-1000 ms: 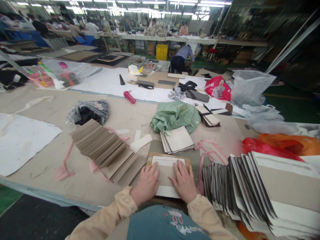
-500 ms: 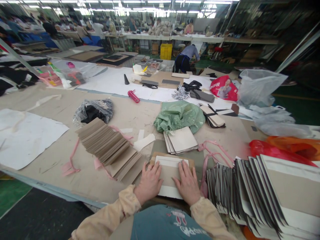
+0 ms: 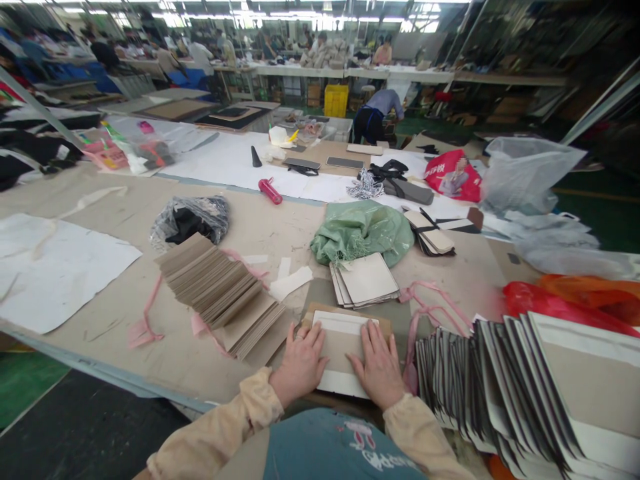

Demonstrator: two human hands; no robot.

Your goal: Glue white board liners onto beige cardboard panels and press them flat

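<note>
Directly in front of me lies a flat panel (image 3: 341,343), white along its far and near edges with a beige board across its middle. My left hand (image 3: 301,355) rests flat on its left side, fingers stretched out. On the right side my right hand (image 3: 379,360) presses down the same way, fingers spread. Under the panel a brown board (image 3: 384,327) shows at the edges. Left of my hands a leaning row of beige cardboard pieces (image 3: 220,287) fans out. To the right stands a thick row of white, beige and dark-edged panels (image 3: 530,387).
Beyond the panel sit a small pile of white pieces (image 3: 367,280) and a green cloth bundle (image 3: 363,230). Pink strips (image 3: 435,300) lie at both sides. Red plastic (image 3: 555,303) is at the right. A person (image 3: 376,113) bends down behind the table.
My hands stay flat on the panel in nearly the same place. The whole view has shifted slightly, with things appearing a little further right.
</note>
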